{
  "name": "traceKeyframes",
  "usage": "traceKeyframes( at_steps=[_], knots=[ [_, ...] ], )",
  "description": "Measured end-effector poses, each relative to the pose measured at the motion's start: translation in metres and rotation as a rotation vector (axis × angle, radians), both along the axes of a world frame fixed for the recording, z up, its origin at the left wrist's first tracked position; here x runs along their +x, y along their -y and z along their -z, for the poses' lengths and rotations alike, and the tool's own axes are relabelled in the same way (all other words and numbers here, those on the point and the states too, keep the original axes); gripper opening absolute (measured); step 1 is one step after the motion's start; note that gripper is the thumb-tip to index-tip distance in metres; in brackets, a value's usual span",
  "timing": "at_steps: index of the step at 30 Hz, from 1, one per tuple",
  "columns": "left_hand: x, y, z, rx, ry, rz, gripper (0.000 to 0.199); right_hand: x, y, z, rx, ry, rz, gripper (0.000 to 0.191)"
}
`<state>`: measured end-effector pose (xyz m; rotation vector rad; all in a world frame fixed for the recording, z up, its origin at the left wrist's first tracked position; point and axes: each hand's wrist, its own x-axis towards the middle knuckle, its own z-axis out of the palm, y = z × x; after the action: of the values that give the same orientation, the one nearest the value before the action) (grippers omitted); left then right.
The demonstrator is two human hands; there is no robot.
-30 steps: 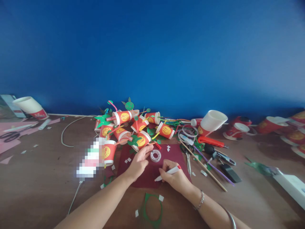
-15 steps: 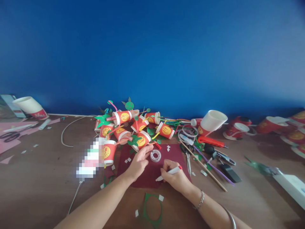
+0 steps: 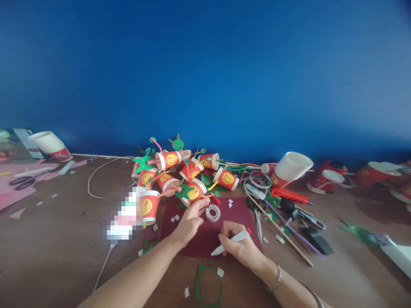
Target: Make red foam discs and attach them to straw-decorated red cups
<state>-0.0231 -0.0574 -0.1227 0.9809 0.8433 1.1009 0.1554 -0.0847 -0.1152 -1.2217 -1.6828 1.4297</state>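
A dark red sheet (image 3: 205, 233) lies on the brown table. My right hand (image 3: 239, 246) holds a white marker (image 3: 233, 240) with a red end, its red tip pointing down at the sheet's lower edge. Resting at the sheet's left part is my left hand (image 3: 192, 220), fingers stretched out and nothing gripped. Just right of its fingertips is a white tape ring (image 3: 212, 213). A small red cap (image 3: 216, 199) lies at the sheet's top edge. White paper bits (image 3: 230, 203) are scattered on the sheet.
Red paper cups (image 3: 226, 178) with green cutouts are heaped behind the sheet. Scissors (image 3: 258, 224), a wooden stick (image 3: 295, 248), a red cutter (image 3: 289, 194) and stacked white cups (image 3: 293, 166) are at right. A blurred-out bright device (image 3: 123, 220) lies left; a green paper frame (image 3: 199, 284) is in front.
The whole view has shifted slightly, so things appear farther right and lower. My right hand has moved the marker tip a little toward the sheet's near edge. My left hand stays beside the tape ring.
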Motion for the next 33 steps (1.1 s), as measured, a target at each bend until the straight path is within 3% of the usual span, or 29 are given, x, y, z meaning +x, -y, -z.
traceKeyframes(
  at_steps=[8, 17, 33],
  knots=[
    [0.0, 0.001, -0.002, -0.015, -0.004, -0.007, 0.065, -0.007, 0.003, -0.008, 0.039, 0.119, -0.019, 0.027],
    [0.0, 0.001, -0.003, -0.016, -0.019, -0.014, 0.065, -0.007, 0.004, -0.006, 0.035, 0.096, -0.065, 0.028],
    [-0.001, 0.002, -0.004, -0.036, -0.047, -0.005, 0.065, -0.01, 0.003, 0.001, 0.027, 0.108, 0.045, 0.027]
  ],
)
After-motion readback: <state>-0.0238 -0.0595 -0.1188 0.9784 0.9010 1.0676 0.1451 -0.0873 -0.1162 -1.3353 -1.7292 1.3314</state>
